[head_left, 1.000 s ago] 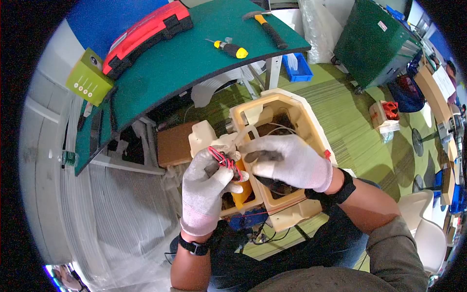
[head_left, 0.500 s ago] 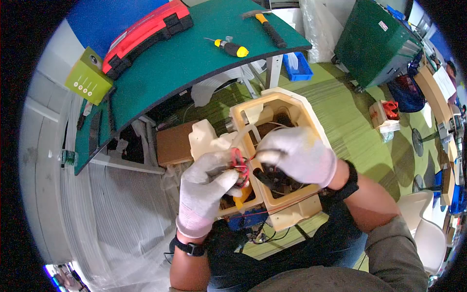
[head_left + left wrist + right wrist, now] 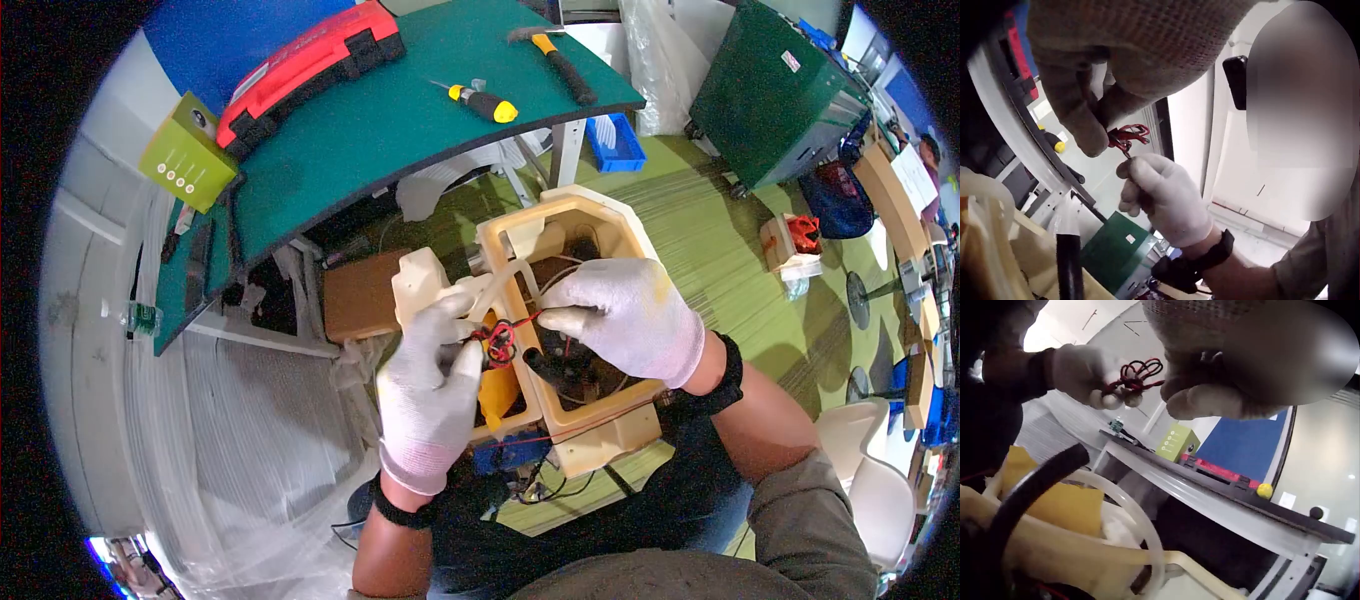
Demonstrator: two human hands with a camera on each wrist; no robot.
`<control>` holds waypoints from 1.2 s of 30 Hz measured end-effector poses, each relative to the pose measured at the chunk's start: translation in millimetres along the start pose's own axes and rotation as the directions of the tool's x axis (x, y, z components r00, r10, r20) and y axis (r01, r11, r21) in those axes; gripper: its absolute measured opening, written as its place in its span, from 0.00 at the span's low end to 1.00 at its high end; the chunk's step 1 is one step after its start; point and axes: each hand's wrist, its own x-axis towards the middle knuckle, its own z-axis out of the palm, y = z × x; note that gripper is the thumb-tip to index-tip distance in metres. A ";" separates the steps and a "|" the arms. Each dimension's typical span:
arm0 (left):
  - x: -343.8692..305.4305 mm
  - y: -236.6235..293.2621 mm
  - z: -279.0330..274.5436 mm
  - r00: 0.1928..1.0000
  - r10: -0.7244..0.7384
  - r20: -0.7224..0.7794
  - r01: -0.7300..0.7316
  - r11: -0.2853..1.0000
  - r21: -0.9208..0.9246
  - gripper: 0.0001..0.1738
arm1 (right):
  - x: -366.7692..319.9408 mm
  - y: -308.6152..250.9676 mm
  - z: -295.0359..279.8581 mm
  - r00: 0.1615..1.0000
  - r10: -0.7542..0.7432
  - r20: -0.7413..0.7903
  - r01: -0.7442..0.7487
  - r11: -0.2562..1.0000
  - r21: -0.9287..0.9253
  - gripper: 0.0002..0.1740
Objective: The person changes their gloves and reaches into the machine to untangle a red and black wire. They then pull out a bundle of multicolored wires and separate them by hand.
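Note:
A small looped bundle of red and black wire (image 3: 501,343) is pinched between the gloved left hand's (image 3: 430,390) thumb and fingers. The gloved right hand (image 3: 635,318), just to its right, pinches a strand drawn out of the bundle. In the left wrist view the wire loops (image 3: 1129,135) stand out beside the left fingertips, with the right hand (image 3: 1169,200) below them. The right wrist view shows the bundle (image 3: 1138,376) between both hands. Beneath the hands lies a cream plastic housing (image 3: 648,240) with a pale hose, a black tube (image 3: 545,368) and a yellow piece (image 3: 495,398) inside.
A green-topped table (image 3: 330,150) stands beyond the housing, bearing a red case (image 3: 305,70), a green box (image 3: 190,155), a yellow-black screwdriver (image 3: 485,103) and a hammer (image 3: 565,68). A brown box (image 3: 365,295) sits beneath it. A blue bin (image 3: 617,145) is on the floor.
The right hand has come to pinch a wire strand at the bundle and has drawn it out to the right. The left hand's hold has moved to the bundle's left side.

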 end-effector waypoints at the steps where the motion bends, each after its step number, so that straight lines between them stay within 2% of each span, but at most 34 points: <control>1: 0.2 0.6 0.1 0.999 0.017 0.030 -0.018 0.999 0.046 0.11 | 1.2 -1.2 -0.3 1.000 -0.011 -0.029 0.012 1.000 0.014 0.08; 2: 1.3 -15.6 1.0 0.985 0.158 0.075 -0.166 0.979 0.117 0.14 | 3.2 -2.4 -1.6 0.998 -0.022 -0.056 0.024 0.999 0.027 0.07; 5: 3.4 -9.9 -2.6 0.979 0.125 0.160 -0.107 0.987 -0.119 0.15 | 4.5 1.9 0.8 0.991 -0.041 -0.125 0.056 0.991 0.118 0.07; 6: -2.0 2.8 -4.2 0.975 -0.082 0.205 0.145 0.938 -0.313 0.15 | 4.6 4.0 2.6 0.988 -0.044 -0.148 0.067 0.985 0.158 0.07; 9: -1.2 -2.6 -7.2 0.946 -0.086 0.314 0.194 0.923 -0.332 0.17 | 2.7 3.9 6.5 0.994 -0.016 -0.109 0.032 0.990 0.140 0.07; 10: -1.8 5.7 -3.1 0.958 -0.074 0.276 0.173 0.919 -0.356 0.19 | 2.3 2.5 6.6 0.995 0.028 -0.094 -0.012 0.987 0.158 0.08; 13: 0.0 0.0 -5.0 0.976 -0.024 0.217 0.050 0.992 -0.114 0.17 | 1.3 -6.9 5.2 0.984 0.172 -0.046 -0.155 0.955 0.255 0.08; 14: -0.1 0.4 -3.2 0.967 -0.133 0.215 0.185 0.953 -0.242 0.15 | 1.4 -12.1 4.0 0.973 0.227 -0.029 -0.207 0.926 0.315 0.08; 18: -0.6 4.3 -5.2 0.951 -0.189 0.246 0.287 0.837 -0.466 0.14 | -0.1 -20.1 5.1 0.939 0.330 0.096 -0.317 0.726 0.610 0.07; 20: -1.8 3.3 -7.8 0.939 -0.188 0.286 0.323 0.767 -0.555 0.14 | 0.6 -20.2 3.4 0.960 0.265 0.091 -0.264 0.747 0.610 0.07; 21: -2.4 3.6 -8.5 0.928 -0.193 0.318 0.347 0.755 -0.556 0.14 | 0.9 -20.6 2.6 0.968 0.233 0.089 -0.238 0.756 0.610 0.07; 24: -3.4 5.3 -9.1 0.910 -0.187 0.370 0.379 0.737 -0.560 0.14 | -1.1 -27.9 -0.1 0.930 0.308 0.203 -0.325 0.422 0.846 0.09; 27: -4.1 5.1 -6.1 0.925 -0.146 0.350 0.331 0.763 -0.556 0.15 | -1.9 -17.4 8.7 0.954 0.287 0.086 -0.241 0.564 0.790 0.08; 30: -3.8 0.0 -5.2 0.929 -0.127 0.347 0.305 0.793 -0.528 0.15 | -1.3 -21.9 5.9 0.906 0.370 0.207 -0.357 0.405 0.841 0.07; 33: -5.1 0.1 -4.0 0.929 -0.143 0.342 0.313 0.798 -0.515 0.15 | -1.4 -24.3 5.8 0.917 0.379 0.121 -0.332 0.560 0.759 0.09; 36: -4.5 2.4 -4.4 0.919 -0.151 0.363 0.340 0.769 -0.541 0.15 | -0.8 -28.6 2.4 0.905 0.393 0.162 -0.329 0.405 0.853 0.08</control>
